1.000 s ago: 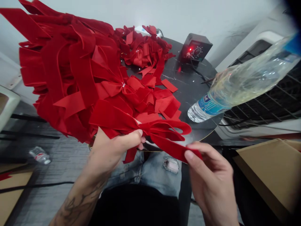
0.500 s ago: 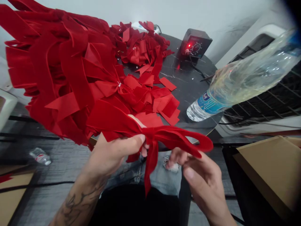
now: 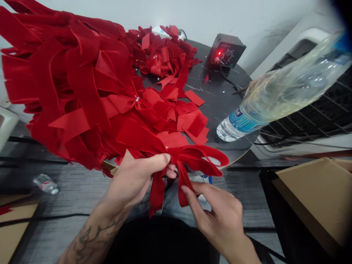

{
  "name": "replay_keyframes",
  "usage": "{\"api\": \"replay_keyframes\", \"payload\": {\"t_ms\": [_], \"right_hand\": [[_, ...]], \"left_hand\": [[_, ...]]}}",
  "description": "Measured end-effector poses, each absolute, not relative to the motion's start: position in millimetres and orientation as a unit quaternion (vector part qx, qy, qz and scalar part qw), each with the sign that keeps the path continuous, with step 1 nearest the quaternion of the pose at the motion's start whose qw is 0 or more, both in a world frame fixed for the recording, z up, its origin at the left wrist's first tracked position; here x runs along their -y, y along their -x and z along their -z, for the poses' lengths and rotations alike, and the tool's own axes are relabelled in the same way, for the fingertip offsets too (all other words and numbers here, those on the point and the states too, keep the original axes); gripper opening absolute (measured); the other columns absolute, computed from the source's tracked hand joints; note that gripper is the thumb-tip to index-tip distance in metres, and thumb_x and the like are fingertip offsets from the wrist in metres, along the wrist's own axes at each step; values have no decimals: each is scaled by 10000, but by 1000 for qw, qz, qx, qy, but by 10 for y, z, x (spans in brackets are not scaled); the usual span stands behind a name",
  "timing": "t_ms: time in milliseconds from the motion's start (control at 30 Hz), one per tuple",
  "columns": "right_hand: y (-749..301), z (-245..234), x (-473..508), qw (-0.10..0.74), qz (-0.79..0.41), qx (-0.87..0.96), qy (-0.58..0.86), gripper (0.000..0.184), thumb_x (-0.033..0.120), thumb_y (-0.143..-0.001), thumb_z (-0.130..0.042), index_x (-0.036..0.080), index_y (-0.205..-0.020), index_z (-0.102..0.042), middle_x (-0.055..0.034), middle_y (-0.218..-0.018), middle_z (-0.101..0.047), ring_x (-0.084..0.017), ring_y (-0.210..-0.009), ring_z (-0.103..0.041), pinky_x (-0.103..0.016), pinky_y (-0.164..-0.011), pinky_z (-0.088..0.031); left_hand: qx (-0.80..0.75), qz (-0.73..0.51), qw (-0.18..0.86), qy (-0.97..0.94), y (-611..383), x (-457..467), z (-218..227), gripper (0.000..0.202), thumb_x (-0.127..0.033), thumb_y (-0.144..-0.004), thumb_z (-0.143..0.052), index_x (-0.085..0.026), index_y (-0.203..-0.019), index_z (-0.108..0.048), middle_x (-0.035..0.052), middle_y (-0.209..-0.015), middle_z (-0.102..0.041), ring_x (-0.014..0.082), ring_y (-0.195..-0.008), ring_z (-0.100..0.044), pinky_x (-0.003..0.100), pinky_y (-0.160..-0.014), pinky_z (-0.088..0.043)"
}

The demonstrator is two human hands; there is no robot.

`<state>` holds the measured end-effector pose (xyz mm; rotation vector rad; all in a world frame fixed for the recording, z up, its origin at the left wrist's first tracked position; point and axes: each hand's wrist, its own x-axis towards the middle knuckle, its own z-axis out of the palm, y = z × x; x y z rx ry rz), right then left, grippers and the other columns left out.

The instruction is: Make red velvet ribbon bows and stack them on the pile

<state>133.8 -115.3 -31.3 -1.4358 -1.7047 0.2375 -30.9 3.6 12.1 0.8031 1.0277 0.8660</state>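
A red velvet ribbon bow [image 3: 192, 156] is held up over the near edge of the table, its loops spread left and right and two tails hanging. My left hand [image 3: 140, 170] is closed on the bow by its middle, thumb in front and fingertips showing below the knot. My right hand [image 3: 217, 209] pinches the right-hand tail between thumb and forefinger. Just beyond, a large heap of red bows and ribbon strips [image 3: 82, 73] covers the left side of the table, and cut red pieces [image 3: 194, 124] lie loose beside it.
On the dark round table [image 3: 211, 99] stand a black box with a glowing red light [image 3: 227, 51] and a tall clear plastic bottle [image 3: 247, 119]. Cardboard [image 3: 313, 187] is at the right. A small bottle [image 3: 46, 183] lies on the floor at left.
My right hand has moved left and inward from under the bow's right loop and now grips the right tail. Both tails have become visible, hanging apart. My left hand keeps its hold.
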Motion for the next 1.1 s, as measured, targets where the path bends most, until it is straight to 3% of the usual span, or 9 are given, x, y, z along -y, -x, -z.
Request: {"api": "replay_keyframes", "payload": {"t_ms": [100,167,333,533,700,800,867,967,1100], "right_hand": [[-1387,144,1193,398,-41,675,619,227,217,-947,-815,202,-1164,-752,6,-789,-800,-156,-583,-748,-284,-587,-596],[-1375,9,1159,409,9,656,634,319,200,-932,-822,205,-1242,-749,6,-815,-797,-148,-612,-748,-282,-622,-603],[-1352,-104,883,422,31,716,555,315,67,-914,-796,152,-1217,-808,-117,-1081,-779,-209,-938,-741,-369,-835,-609],[-1393,-53,766,424,24,746,513,275,26,-891,-823,172,-1125,-813,-77,-1029,-797,-219,-939,-728,-446,-866,-560],[-1363,-65,757,491,-68,695,521,247,-10,-896,-775,166,-1064,-817,-78,-970,-718,-210,-916,-690,-424,-810,-578],[-1384,-107,755,498,-87,666,548,209,38,-907,-789,184,-1052,-828,-128,-1206,-698,-239,-1054,-690,-427,-865,-587],[-1425,-142,746,491,-149,657,553,160,80,-923,-799,215,-1006,-813,-110,-1284,-725,-251,-1119,-698,-441,-939,-584],[-1502,-177,717,495,-300,606,545,165,139,-916,-849,262,-1014,-800,-33,-1097,-812,-223,-1032,-748,-387,-907,-608],[-1572,-183,674,510,-404,520,553,331,176,-788,-979,313,-1065,-861,11,-967,-847,-187,-882,-780,-291,-768,-623]], "left_hand": [[-485,-419,639,-427,302,-25,-113,188,-186,-788,-829,-217,-627,-738,-2,-612,-742,168,-562,-697,287,-595,-633],[-483,-407,624,-460,304,-3,-101,191,-191,-813,-829,-232,-649,-740,-19,-625,-752,167,-575,-711,276,-598,-625],[-447,-396,614,-516,346,52,-85,197,-168,-830,-822,-255,-681,-726,-49,-666,-756,160,-631,-719,267,-632,-605],[-423,-337,667,-512,441,79,-86,298,-234,-909,-779,-222,-624,-691,-13,-608,-695,162,-577,-652,293,-584,-553],[-445,-329,664,-503,438,74,-68,260,-235,-875,-828,-219,-655,-691,1,-650,-700,175,-610,-660,298,-594,-554],[-441,-334,651,-520,430,44,-98,141,-254,-864,-832,-219,-753,-752,15,-687,-710,206,-681,-687,314,-639,-567],[-434,-321,650,-535,440,9,-124,75,-262,-838,-839,-214,-810,-789,29,-703,-723,229,-716,-700,325,-655,-572],[-429,-267,651,-567,493,-59,-152,101,-298,-832,-836,-204,-809,-808,55,-720,-748,237,-686,-695,334,-624,-566],[-367,-190,663,-624,595,-137,-164,122,-322,-844,-836,-204,-826,-809,67,-778,-774,261,-732,-715,347,-637,-567]]}}
